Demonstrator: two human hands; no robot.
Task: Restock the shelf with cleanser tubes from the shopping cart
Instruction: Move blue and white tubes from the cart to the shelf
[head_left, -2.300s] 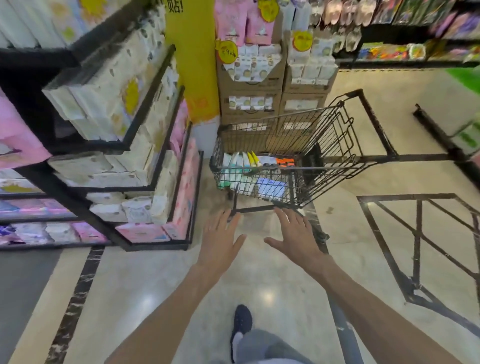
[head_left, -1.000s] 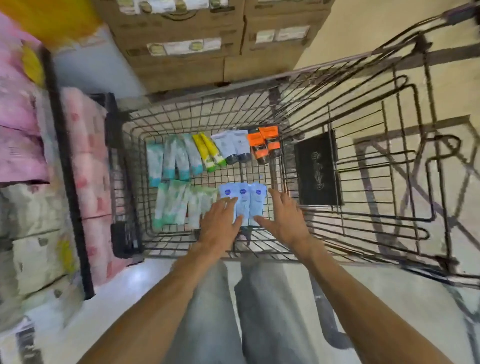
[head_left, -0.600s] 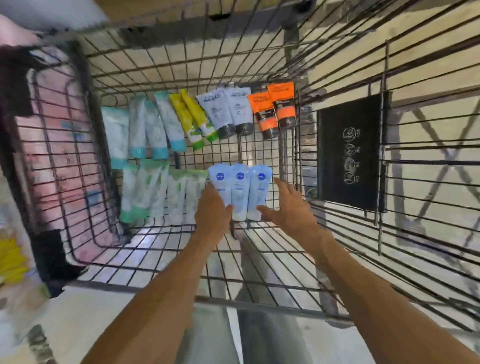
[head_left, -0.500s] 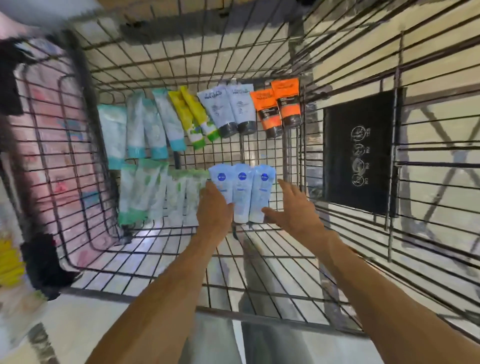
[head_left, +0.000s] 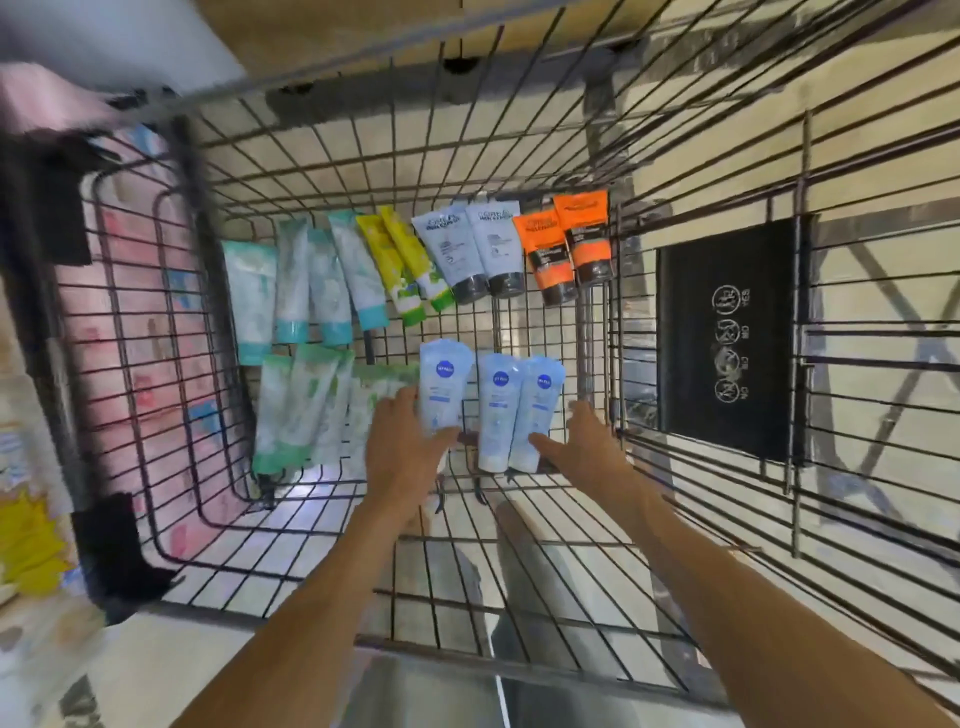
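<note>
Pale polished floor tiles show through the wire mesh of a shopping cart (head_left: 519, 156), which fills nearly the whole view from above; blurred pink packages (head_left: 140, 322) stand beyond its left wall, and a black placard with white symbols (head_left: 727, 338) hangs on its right side.

Cleanser tubes lie flat on the cart's wire bottom in two rows. Along the far row, from left to right: four teal-capped white tubes (head_left: 306, 286), two yellow-and-green tubes (head_left: 402, 262), two grey tubes with black caps (head_left: 475, 249), and two orange tubes with black caps (head_left: 566, 244). Nearer the person, on the left, sits a bunch of pale green tubes (head_left: 306, 410) partly overlapping one another (their exact number cannot be told from the blur). To their right lie three pale blue tubes, each with a round dark-blue logo.

Both bare arms reach down into the cart. The left hand (head_left: 408, 452) grips the leftmost blue tube (head_left: 444, 384), thumb across its lower front and fingers behind its left edge; this tube sits a little apart from the other two. The right hand (head_left: 582, 447) is beside the remaining pair of blue tubes (head_left: 519, 410), which touch each other; its thumb lies against the lower end of the right one and its fingers are spread loosely to the right, not closed round anything.
</note>
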